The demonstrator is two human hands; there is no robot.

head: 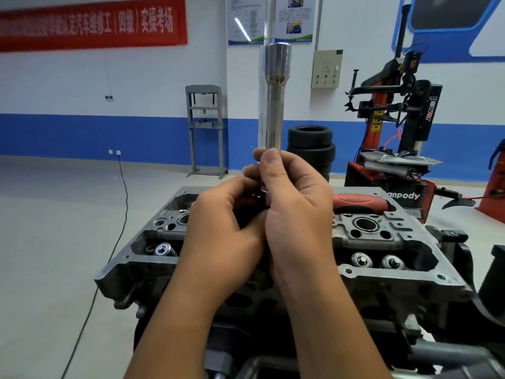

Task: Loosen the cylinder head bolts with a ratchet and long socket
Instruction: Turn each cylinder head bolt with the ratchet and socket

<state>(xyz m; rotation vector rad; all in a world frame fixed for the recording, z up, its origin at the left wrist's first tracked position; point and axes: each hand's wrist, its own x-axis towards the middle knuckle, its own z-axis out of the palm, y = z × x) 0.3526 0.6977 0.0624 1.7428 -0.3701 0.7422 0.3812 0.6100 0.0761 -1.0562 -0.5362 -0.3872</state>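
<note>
Socket (274,99) stood upright, its base grasped by both hands' fingers, left hand (218,228) and right hand (297,214), over the head (388,242); ratchet (360,201) mostly hidden.

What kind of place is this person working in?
Most likely a car repair training workshop. A bare cylinder head sits in front of the person, a tyre changing machine stands at the right, tyres are stacked on the floor, and a hydraulic press frame stands by the wall.
</note>
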